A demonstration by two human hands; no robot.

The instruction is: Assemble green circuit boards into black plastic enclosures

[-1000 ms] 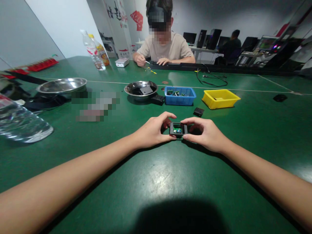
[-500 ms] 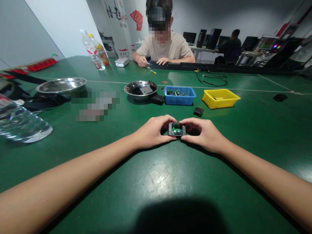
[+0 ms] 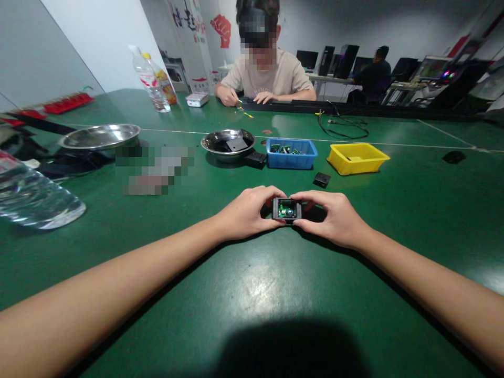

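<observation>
Both hands, the left hand [image 3: 258,214] and the right hand [image 3: 328,216], hold a small black rectangular case [image 3: 287,209] by its opposite sides, thumbs at the near edge and fingers at the far edge. A green circuit board [image 3: 286,211] shows inside its open top. The case is at the middle of the green table [image 3: 252,283]. Beyond the hands, a small flat black piece [image 3: 322,180] lies near a yellow plastic bin [image 3: 357,159]. Left of that bin stand a blue plastic bin [image 3: 292,160] of green boards and a round silver metal bowl [image 3: 227,152] of dark parts. At the far side, a person in a beige shirt [image 3: 271,76] works with both arms on the table.
</observation>
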